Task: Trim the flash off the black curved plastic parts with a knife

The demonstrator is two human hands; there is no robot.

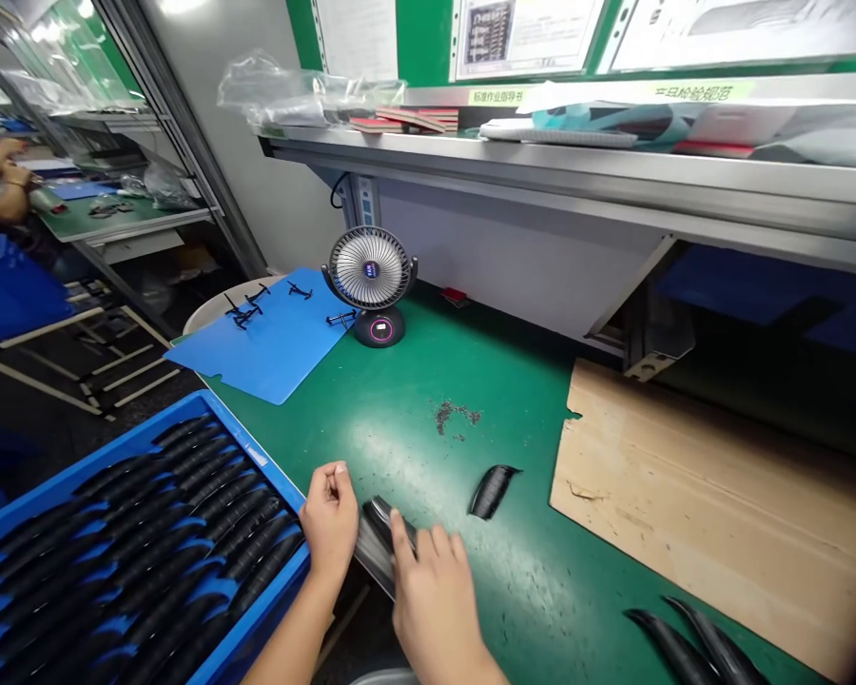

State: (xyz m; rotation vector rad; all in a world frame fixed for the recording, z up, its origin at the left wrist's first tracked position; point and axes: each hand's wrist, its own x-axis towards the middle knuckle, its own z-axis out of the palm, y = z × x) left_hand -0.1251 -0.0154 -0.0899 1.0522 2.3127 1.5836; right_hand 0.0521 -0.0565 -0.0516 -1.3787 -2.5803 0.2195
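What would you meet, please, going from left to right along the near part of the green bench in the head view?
Blue tray of black parts → left hand → right hand → lone black part → cardboard sheet.

Both forearms enter the head view from the bottom edge, at about 6 o'clock, bare to the wrist. The left hand [330, 525] sits at roughly 7 o'clock of centre, back of the hand toward the camera, fingers curled inward into a loose fist, thumb tip pressed against the index finger. The right hand [432, 595] lies just beside it toward 5 o'clock, palm down, fingers extended and held together, pointing toward 11 o'clock. The two hands are nearly touching.
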